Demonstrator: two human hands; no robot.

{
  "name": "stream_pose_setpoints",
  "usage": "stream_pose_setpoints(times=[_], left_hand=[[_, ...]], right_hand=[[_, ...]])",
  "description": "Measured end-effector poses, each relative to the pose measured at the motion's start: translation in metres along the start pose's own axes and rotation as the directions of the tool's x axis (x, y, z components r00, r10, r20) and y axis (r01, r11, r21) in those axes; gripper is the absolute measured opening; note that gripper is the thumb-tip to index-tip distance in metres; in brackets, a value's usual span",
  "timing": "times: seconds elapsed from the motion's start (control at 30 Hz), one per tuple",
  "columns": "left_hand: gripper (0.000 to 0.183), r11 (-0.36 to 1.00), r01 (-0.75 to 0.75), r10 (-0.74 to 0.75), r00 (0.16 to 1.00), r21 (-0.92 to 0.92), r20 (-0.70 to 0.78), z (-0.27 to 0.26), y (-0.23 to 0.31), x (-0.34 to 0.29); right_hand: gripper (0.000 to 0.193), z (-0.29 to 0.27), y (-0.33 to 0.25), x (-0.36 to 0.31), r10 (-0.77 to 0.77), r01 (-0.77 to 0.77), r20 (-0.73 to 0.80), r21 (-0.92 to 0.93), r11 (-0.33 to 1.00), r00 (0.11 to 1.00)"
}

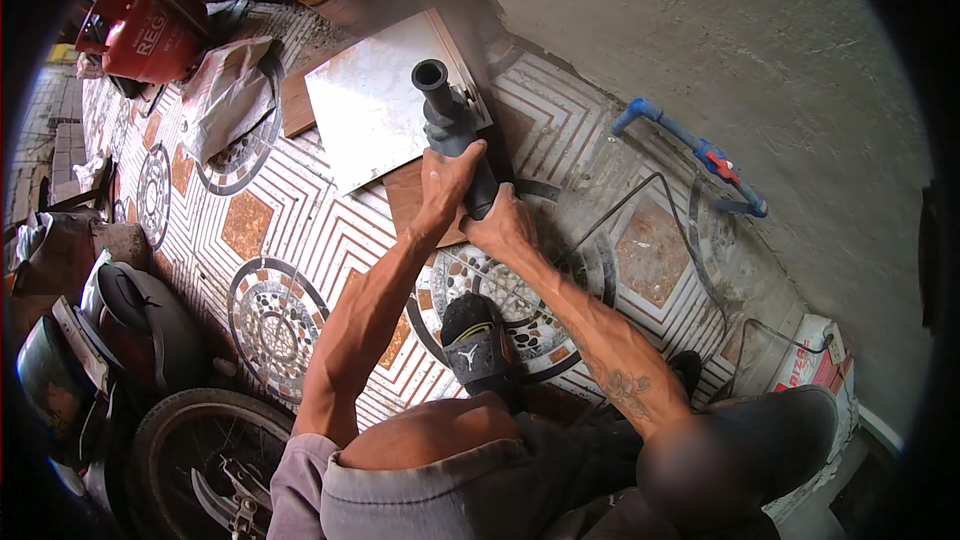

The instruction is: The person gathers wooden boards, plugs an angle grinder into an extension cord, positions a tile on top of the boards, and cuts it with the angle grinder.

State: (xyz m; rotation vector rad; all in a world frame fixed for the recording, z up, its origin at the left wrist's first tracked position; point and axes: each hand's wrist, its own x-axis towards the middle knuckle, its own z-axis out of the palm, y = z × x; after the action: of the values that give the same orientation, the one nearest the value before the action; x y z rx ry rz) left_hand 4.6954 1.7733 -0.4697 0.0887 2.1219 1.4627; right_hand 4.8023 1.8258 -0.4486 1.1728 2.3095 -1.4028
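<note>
Both my hands are wrapped around the body of a dark corded power tool (445, 125) that looks like an angle grinder. My left hand (450, 180) grips it higher up, with the thumb across the top. Lower down, my right hand (503, 223) closes around the rear end. A hollow dark tube sticks up from the tool's far end. The tool is over the right edge of a white tile (360, 105), beneath which lie brown pieces (405, 190). Its cutting end is hidden from view. Greyish dust hangs beyond the tile.
A black cable (690, 230) loops across the patterned floor at right, near a blue pipe (680, 130) with a red valve. A red gas cylinder (155, 35) and white sack (230, 90) are far left. A wheel (165, 430) stands near left. My slippered foot (478, 352) is close behind the tool.
</note>
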Motion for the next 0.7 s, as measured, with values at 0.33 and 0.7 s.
stream_pose_setpoints(times=[0.33, 0.7], left_hand=[[0.037, 0.996, -0.081, 0.081, 0.997, -0.047, -0.014, 0.008, -0.005, -0.012], [0.043, 0.998, -0.057, 0.056, 0.997, -0.003, -0.057, 0.014, -0.023, -0.018]], right_hand=[[0.055, -0.001, 0.01, -0.008, 0.021, -0.021, 0.004, -0.041, 0.999, 1.0], [0.061, 0.003, 0.029, -0.017, -0.038, 0.038, 0.001, -0.032, 0.999, 0.999]])
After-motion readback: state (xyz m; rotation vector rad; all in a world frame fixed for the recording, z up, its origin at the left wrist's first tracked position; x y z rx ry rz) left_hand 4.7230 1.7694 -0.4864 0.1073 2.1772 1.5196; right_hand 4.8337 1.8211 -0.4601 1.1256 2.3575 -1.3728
